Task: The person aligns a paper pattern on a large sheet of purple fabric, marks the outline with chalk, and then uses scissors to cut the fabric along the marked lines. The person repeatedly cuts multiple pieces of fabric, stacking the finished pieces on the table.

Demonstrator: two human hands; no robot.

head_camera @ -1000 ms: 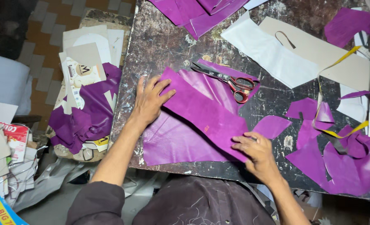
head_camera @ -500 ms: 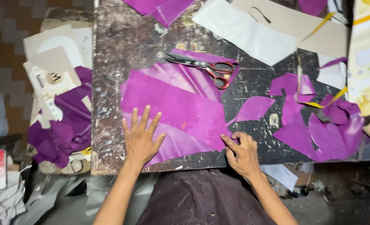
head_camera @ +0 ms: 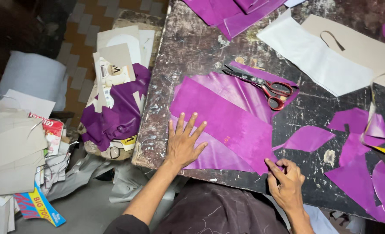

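A: Start nearest the worker. What were the hands doing?

B: The left hand [head_camera: 184, 145] lay flat, fingers spread wide, pressing on the purple sheet [head_camera: 227, 125] and gripping nothing. The right hand [head_camera: 286, 182] was curled at the sheet's near right corner, fingertips pinching or pinning the edge; I couldn't tell which.

A: And the sheet itself?

B: It lay on the table [head_camera: 192, 47], near the front edge, one strip over a wider piece beneath, so at least two layers.

A: Risks?

B: I'd judge the top strip could slide over the lower piece if the flat palm eased off, since the material looked slick. The corner could also crease under the right fingertips.

A: Beyond the sheet?

B: One pair of scissors [head_camera: 262, 84], red-handled, rested on the sheet's far edge with the blades closed. A tug on the sheet might drag them.

A: Counts?

B: Two hands, one pair of scissors. Right of the sheet, one small purple scrap [head_camera: 307, 138], then more offcuts I couldn't count. Farther off, one white sheet [head_camera: 318, 56], and a purple pile [head_camera: 231, 13] at the table's far edge.
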